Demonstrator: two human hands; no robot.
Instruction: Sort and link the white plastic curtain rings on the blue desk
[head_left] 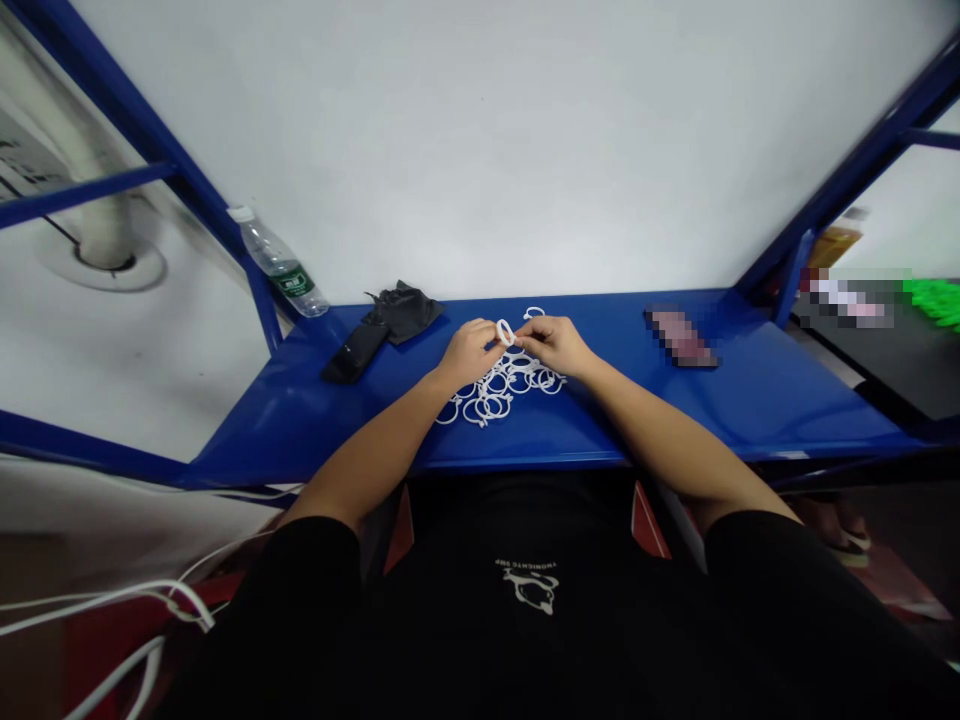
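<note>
Between my two hands, a white plastic ring (505, 333) is held up just above the blue tabletop (570, 425). My left hand (472, 352) is closed, its fingers gripping the ring's left side. My right hand (555, 343) pinches at the ring's lower right edge with thumb and fingers. Below and between the hands lies a loose pile of similar white rings (495, 383), several with small knobs or clasps on the rim. One more white ring (535, 313) rests behind my right hand. Fine detail of the held ring is too small to tell.
At the left of the tabletop are a dark phone (356, 350), a crumpled black pouch (409, 308) and a clear plastic bottle (281, 265) leaning by the blue frame post. A blurred-out pinkish object (684, 337) lies to the right. A white wall (480, 150) closes off the back.
</note>
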